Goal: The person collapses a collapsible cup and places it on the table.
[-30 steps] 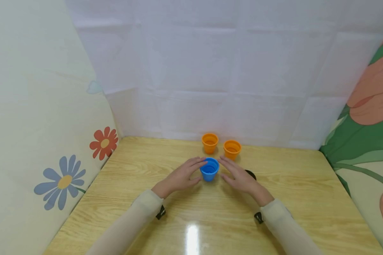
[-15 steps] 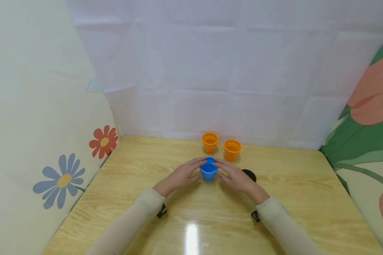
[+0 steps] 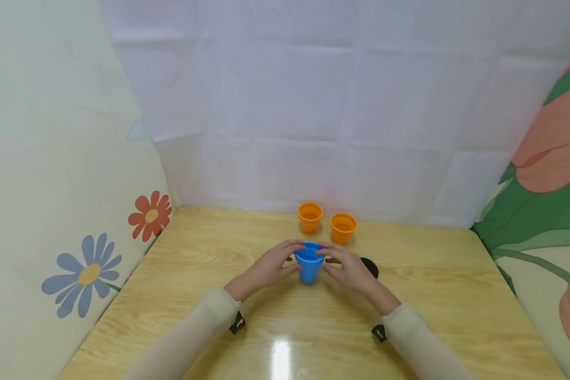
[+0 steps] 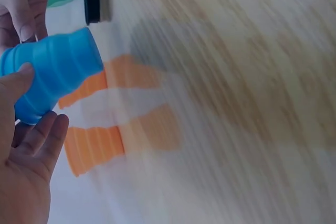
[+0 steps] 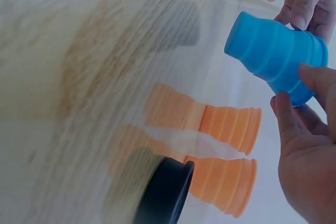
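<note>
A ribbed blue cup is held upright between both hands in the head view. My left hand grips its rim from the left, thumb on the near side and fingers toward the back. From the right, my right hand grips the same rim in a mirrored way. Both wrist views show the cup's base raised off the table, apart from its dark reflection. Behind it stand two orange cups of similar ribbed shape, mouths up. A round black object sits beside the right hand, partly hidden by it in the head view.
The wooden tabletop is glossy and reflects the cups. A white cloth hangs along its back edge. Flower-printed cloths stand at the left and right sides.
My hands have come together from either side onto the blue cup's rim, and the cup has risen off the table. The orange cups stay where they were.
</note>
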The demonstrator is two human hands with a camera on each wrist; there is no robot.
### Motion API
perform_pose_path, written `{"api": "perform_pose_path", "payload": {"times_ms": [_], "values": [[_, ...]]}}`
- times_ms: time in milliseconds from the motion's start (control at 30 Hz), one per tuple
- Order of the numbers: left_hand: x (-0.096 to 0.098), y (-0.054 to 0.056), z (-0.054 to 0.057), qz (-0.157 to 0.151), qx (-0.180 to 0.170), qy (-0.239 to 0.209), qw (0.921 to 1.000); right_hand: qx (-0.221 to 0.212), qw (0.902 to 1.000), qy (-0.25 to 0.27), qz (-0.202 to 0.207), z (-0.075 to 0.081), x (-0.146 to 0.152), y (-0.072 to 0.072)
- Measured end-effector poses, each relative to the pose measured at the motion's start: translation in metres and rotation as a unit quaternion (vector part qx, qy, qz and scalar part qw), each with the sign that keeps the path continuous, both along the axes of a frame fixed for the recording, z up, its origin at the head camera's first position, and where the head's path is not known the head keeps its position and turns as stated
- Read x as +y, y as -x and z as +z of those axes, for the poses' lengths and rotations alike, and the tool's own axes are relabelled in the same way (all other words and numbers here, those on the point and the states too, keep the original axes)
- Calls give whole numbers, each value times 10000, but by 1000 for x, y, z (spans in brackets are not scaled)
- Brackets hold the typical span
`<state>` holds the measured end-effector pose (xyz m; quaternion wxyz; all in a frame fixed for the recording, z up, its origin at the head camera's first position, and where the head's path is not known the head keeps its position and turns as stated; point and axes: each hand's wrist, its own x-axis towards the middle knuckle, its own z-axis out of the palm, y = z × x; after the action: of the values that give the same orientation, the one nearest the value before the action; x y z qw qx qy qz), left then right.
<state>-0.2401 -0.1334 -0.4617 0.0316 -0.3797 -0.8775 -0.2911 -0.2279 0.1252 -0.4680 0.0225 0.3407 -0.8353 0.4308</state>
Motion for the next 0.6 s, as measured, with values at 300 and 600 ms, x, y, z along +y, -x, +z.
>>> {"api": "perform_pose_path", "payload": {"times_ms": [300, 600], "values": [[16, -13, 3, 42, -342, -792, 9963, -130, 9981, 577, -170, -1, 12, -9], [30, -32, 8, 146, -1406, -1811, 9733, -399, 9956, 821, -229, -1, 23, -20]]}}
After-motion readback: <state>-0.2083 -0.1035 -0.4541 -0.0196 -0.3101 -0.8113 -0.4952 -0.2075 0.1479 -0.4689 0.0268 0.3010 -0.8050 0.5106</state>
